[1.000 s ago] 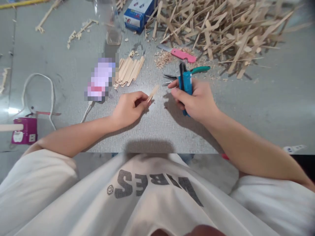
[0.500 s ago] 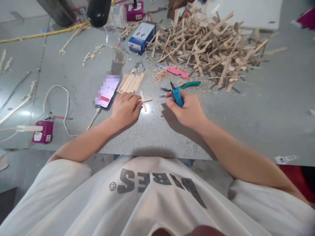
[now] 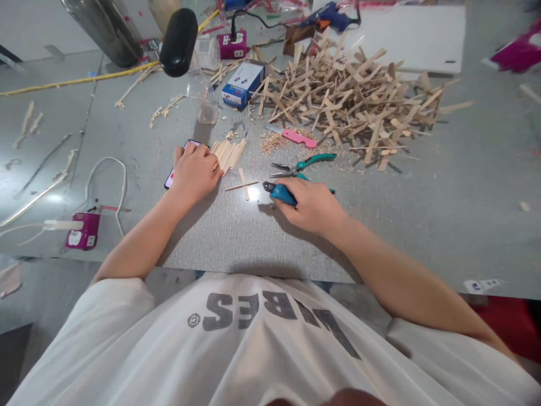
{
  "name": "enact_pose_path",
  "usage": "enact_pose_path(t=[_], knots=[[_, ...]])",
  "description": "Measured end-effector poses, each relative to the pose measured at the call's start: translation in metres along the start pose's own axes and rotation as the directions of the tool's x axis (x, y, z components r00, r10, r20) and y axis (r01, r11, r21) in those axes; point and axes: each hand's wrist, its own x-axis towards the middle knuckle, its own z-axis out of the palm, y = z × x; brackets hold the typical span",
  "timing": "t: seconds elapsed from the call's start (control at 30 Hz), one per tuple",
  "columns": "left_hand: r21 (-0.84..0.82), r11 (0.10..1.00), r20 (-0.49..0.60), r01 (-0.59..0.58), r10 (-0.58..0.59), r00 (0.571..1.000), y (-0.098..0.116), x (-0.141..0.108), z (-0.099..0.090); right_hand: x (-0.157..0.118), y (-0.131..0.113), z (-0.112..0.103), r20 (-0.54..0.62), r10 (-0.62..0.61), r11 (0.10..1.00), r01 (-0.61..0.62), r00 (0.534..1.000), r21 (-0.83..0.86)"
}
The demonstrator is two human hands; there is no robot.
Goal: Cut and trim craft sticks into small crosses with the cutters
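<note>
My left hand is over the phone, covering most of its screen. Its thumb and fingertips are pinched together at the near left end of a row of flat wooden craft sticks, seemingly on one stick. Wrapped around blue-handled cutters is my right hand, low over the table, with the metal head pointing left. Between the hands, a thin dark stick crosses a pale craft stick. Green-handled long-nose pliers lie just beyond my right hand, partly hidden by it.
A large heap of wooden sticks spreads across the back right. Before it lie a pink-handled knife and shavings. A blue box, clear plastic cup and glue gun stand farther back. A white cable curves at left.
My left hand has left the crossed sticks and moved left to the stick row and phone. My right hand has lowered slightly, its cutters turning from upright to pointing left.
</note>
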Motion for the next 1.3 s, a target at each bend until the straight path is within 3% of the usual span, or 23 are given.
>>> enact_pose_path(t=[0.2,0.37,0.57,0.73,0.87,0.93,1.0,1.07,1.13,1.17,1.3], knots=[[0.106,0.994,0.046,-0.003,-0.002,0.999,0.007,0.008,0.005,0.002,0.005,-0.003,0.009,0.027,0.999,-0.026,1.000,-0.038],[0.105,0.991,0.054,0.079,-0.085,0.995,0.005,0.012,0.007,0.003,0.009,-0.004,-0.006,0.042,0.997,-0.043,0.999,-0.066],[-0.051,0.994,-0.062,0.099,-0.102,0.993,0.007,-0.004,-0.011,0.009,0.011,-0.008,-0.110,0.098,0.995,-0.095,0.989,0.030],[-0.389,0.920,0.129,-0.047,0.105,0.986,0.033,-0.058,-0.009,0.012,0.008,-0.011,-0.136,0.189,0.965,-0.158,0.973,0.210],[-0.482,0.874,0.216,-0.067,0.193,0.957,0.047,-0.102,0.009,0.011,0.004,-0.010,-0.119,0.181,0.910,-0.120,0.976,0.396],[-0.467,0.866,0.164,-0.178,0.282,0.945,0.046,-0.116,0.020,0.010,0.002,-0.010,-0.096,0.195,0.880,-0.131,0.976,0.457],[-0.362,0.855,0.043,-0.371,0.413,0.910,0.042,-0.122,0.030,0.010,0.002,-0.010,-0.073,0.229,0.858,-0.166,0.971,0.486],[-0.207,0.810,-0.004,-0.549,0.561,0.828,0.036,-0.118,0.036,0.011,0.004,-0.011,-0.063,0.261,0.842,-0.195,0.963,0.503],[-0.106,0.767,0.039,-0.633,0.639,0.768,0.031,-0.104,0.039,0.012,0.006,-0.011,-0.072,0.277,0.832,-0.202,0.958,0.517],[-0.073,0.773,0.059,-0.630,0.634,0.771,0.028,-0.095,0.039,0.012,0.007,-0.010,-0.082,0.280,0.830,-0.198,0.957,0.522],[-0.005,0.871,0.028,-0.490,0.490,0.871,0.023,-0.064,0.036,0.015,0.009,-0.009,-0.116,0.287,0.825,-0.184,0.951,0.534]])
